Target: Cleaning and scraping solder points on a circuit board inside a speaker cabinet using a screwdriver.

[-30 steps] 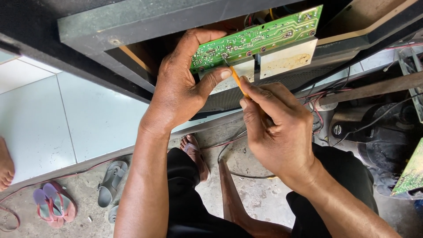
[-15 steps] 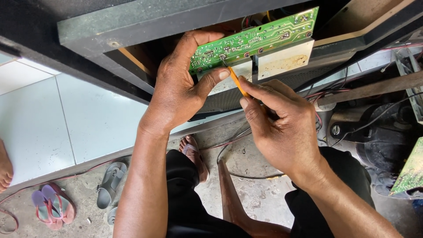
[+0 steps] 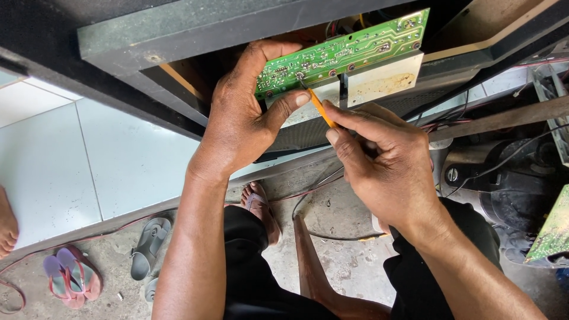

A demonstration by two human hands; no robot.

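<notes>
While I watch from the head view, the left hand (image 3: 243, 121) is closed on the green circuit board (image 3: 344, 56): fingers curl over the board's upper left edge, and the thumb presses up from below against its lower edge. The board sits tilted, right end higher, in the opening of a dark cabinet (image 3: 178, 35) whose grey-edged panel runs across the top of the view. Solder side faces me; traces and joints visible, detail too fine to read. A pale metal plate (image 3: 385, 80) with a brownish stain hangs just under the board's right half, touching it.

Right hand (image 3: 385, 166) is closed on a thin yellow-orange tool (image 3: 320, 109), held pen-fashion between thumb and forefingers. Tool tip meets the board near its lower left edge, just beside the left thumb tip. I cannot tell what kind of tool it is; only the shaft shows.

Below the hands: concrete floor (image 3: 349, 261), the person's bare foot (image 3: 258, 204) on it, dark shorts at both knees. Loose wires (image 3: 314, 195) trail across the floor. Grey sandals (image 3: 148, 243) and pink sandals (image 3: 68, 275) lie at lower left, well apart from the work. A second green board (image 3: 551, 228) shows at the right edge, near dark machine parts.
</notes>
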